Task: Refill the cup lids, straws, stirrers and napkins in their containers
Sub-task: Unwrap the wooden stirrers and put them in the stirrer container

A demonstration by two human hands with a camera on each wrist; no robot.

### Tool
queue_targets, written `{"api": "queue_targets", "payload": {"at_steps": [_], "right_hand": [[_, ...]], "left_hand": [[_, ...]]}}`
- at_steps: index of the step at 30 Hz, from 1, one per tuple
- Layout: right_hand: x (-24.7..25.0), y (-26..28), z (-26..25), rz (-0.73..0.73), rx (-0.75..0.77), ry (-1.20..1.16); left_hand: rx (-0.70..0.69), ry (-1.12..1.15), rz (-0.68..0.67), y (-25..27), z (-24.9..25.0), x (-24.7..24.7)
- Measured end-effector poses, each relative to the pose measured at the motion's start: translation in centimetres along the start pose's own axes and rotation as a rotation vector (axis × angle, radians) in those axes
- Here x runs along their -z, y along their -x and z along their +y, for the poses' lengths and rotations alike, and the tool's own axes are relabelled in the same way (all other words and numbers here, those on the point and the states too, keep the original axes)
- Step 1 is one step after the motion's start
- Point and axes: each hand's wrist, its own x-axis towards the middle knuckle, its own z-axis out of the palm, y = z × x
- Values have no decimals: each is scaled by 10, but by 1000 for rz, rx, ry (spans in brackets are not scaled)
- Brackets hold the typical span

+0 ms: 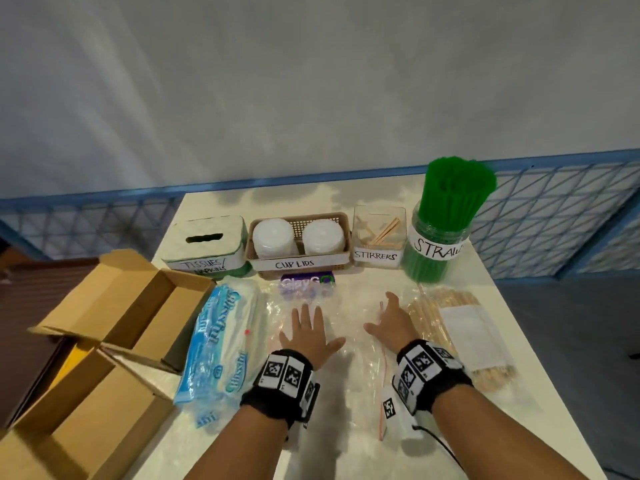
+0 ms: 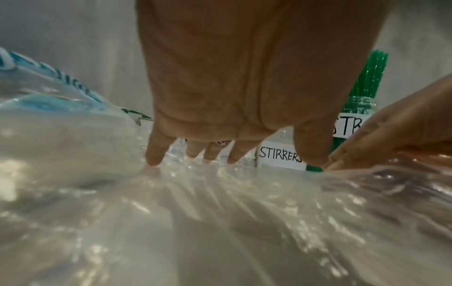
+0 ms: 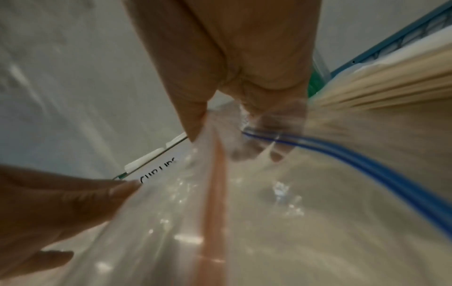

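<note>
The head view shows the whole table (image 1: 502,306). Both hands lie on clear plastic bags (image 1: 346,327) near its middle. The left hand (image 1: 308,330) is flat with the fingers straight and spread, and it grips nothing. The right hand (image 1: 391,323) at 3 o'clock of it also has straight fingers.

Only the right wrist view shows that the right fingertips (image 3: 271,135) are under a clear film with a blue zip line (image 3: 367,164). Only the left wrist view shows the left fingertips (image 2: 154,156) pressing the wrinkled plastic.

Four labelled containers stand in a row at 12 o'clock of the hands: one tissue box (image 1: 207,240), one basket (image 1: 298,261) with two stacks of cup lids (image 1: 273,237), one clear stirrer box (image 1: 379,233), one jar of green straws (image 1: 446,216). One napkin pack (image 1: 221,341) lies at 9 o'clock, one stirrer pack (image 1: 450,323) at 3 o'clock. Two cardboard boxes (image 1: 114,306) are at far 9 o'clock.
</note>
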Motion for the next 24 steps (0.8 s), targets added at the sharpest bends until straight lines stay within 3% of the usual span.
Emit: {"api": "queue_targets", "payload": {"at_steps": [4, 7, 11, 14, 16, 20, 21, 22, 24], "right_hand": [[15, 19, -16, 9, 231, -151], [48, 55, -48, -136, 530, -71], [82, 92, -85, -236, 763, -21], [94, 100, -98, -137, 832, 33], [101, 98, -96, 54, 804, 19], [111, 86, -72, 494, 615, -285], [108, 86, -67, 516, 555, -373], [102, 86, -63, 446, 472, -478], [81, 89, -58, 156, 312, -678]], "left_hand": [[-149, 64, 196, 19, -10, 27], [-359, 104, 356, 36, -12, 69], [-491, 207, 177, 44, -17, 110], [-578, 391, 134, 47, -28, 117], [-592, 569, 197, 50, -36, 119], [-530, 1005, 405, 55, -51, 124], [-516, 1109, 425, 57, -53, 125], [-502, 1191, 433, 60, -55, 127], [-493, 1322, 394, 65, -58, 128]]}}
